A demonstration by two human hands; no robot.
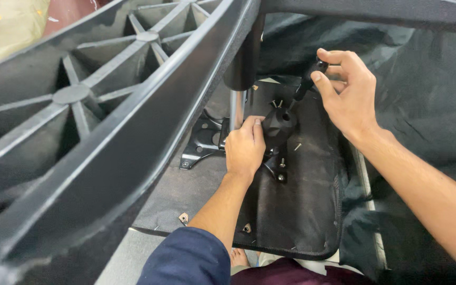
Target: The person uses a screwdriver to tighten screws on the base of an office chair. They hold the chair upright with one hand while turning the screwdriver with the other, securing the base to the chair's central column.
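From my distant seat I judge the step in hand to be the fastening of hardware to the underside of an upturned office chair; the seat underside [302, 211], covered in black fabric, lies flat below both hands, and the ribbed plastic star base [106, 105] looms across the upper left, well apart from the work.

My left hand [245, 150] lies palm down on the seat, its fingers [253, 126] closed around the near side of a black faceted knob [279, 125]; the knob stands just beyond those fingertips, touching them, beside the chrome gas column [237, 108] and above the black metal mechanism plate [201, 145]. The left forearm runs straight up from a blue sleeve [188, 258] at the bottom edge.

My right hand [347, 95] comes in from the right, wrist bent, thumb and fingers pinched shut on the black handle of a screwdriver [308, 79]; the tool slants down and to the left, its tip meeting the top of the knob, though I cannot tell exactly where it seats.

A few loose screws [297, 146] lie on the fabric just right of the left fingers. I judge the next move calls for steady downward pressure along the tool while the left hand keeps the knob from turning.
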